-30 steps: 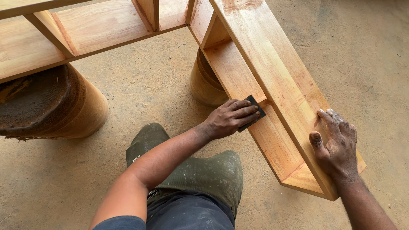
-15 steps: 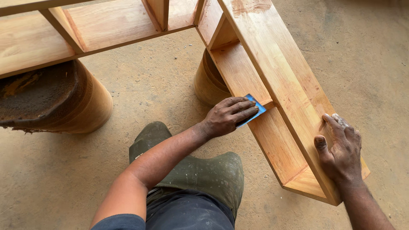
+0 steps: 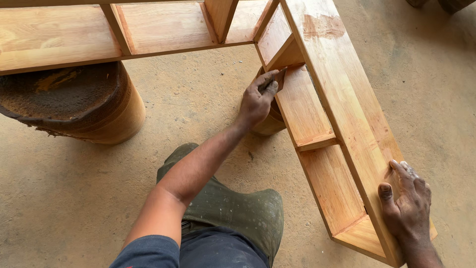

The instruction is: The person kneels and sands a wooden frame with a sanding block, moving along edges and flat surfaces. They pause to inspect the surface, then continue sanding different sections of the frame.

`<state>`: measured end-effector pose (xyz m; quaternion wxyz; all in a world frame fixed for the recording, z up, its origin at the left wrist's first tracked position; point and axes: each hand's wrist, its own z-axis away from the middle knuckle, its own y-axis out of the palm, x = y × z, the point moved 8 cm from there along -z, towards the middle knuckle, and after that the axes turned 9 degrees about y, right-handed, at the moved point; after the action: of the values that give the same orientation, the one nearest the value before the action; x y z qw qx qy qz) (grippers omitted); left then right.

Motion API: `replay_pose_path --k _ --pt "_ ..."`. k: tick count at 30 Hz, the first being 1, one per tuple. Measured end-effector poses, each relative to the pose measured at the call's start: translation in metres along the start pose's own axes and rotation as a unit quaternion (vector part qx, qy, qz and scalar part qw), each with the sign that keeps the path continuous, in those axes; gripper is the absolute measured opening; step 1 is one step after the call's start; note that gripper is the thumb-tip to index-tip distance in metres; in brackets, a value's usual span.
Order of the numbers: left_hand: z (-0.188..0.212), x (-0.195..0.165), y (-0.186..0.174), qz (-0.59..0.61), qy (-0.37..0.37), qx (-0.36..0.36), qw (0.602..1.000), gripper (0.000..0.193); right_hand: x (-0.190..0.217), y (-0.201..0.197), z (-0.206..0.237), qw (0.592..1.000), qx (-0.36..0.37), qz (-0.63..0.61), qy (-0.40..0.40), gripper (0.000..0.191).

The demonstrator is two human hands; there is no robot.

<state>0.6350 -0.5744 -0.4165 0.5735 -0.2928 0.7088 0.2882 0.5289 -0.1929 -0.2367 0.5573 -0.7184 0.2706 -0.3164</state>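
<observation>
1. My left hand point(image 3: 258, 101) is closed around a small dark sanding pad point(image 3: 275, 79), pressing it against the edge of the wooden shelf unit point(image 3: 342, 119) near an inner corner.
2. My right hand point(image 3: 409, 208) lies open, fingers spread flat on the unit's top board near its end, holding nothing.
3. The unit rests across a wooden stump point(image 3: 84, 109) and a second one under my left hand.
4. My green boot point(image 3: 233, 208) is on the concrete floor point(image 3: 59, 198).

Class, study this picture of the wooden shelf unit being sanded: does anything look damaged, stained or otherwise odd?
Yes: a darker reddish patch mars the top board of the wooden shelf unit, unlike the paler wood around it.
</observation>
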Motion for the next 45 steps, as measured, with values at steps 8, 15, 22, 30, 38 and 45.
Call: replay_pose_path --k 8,15,22,30,38,45 --pt "-0.108 -0.039 -0.027 0.142 -0.15 -0.054 0.977 0.038 -0.004 0.001 -0.002 1.0 -0.004 0.005 0.012 0.075" --pt "-0.118 -0.041 -0.029 0.131 -0.182 0.002 0.975 0.042 -0.005 0.001 -0.004 1.0 -0.004 0.006 0.016 0.073" --pt "-0.129 -0.053 -0.014 0.115 -0.224 0.005 0.968 0.044 -0.005 0.001 -0.004 1.0 -0.002 -0.008 0.029 0.075" --pt "-0.137 -0.073 -0.002 0.121 -0.23 -0.012 0.965 0.042 -0.01 0.003 -0.005 1.0 -0.012 0.01 0.01 0.076" --pt "-0.12 -0.057 -0.026 0.161 -0.191 0.001 0.968 0.042 -0.01 0.005 -0.007 1.0 -0.007 0.007 0.017 0.077" --pt "-0.129 -0.073 -0.005 0.135 -0.214 -0.003 0.967 0.038 -0.011 0.004 -0.006 1.0 -0.006 0.01 0.015 0.075"
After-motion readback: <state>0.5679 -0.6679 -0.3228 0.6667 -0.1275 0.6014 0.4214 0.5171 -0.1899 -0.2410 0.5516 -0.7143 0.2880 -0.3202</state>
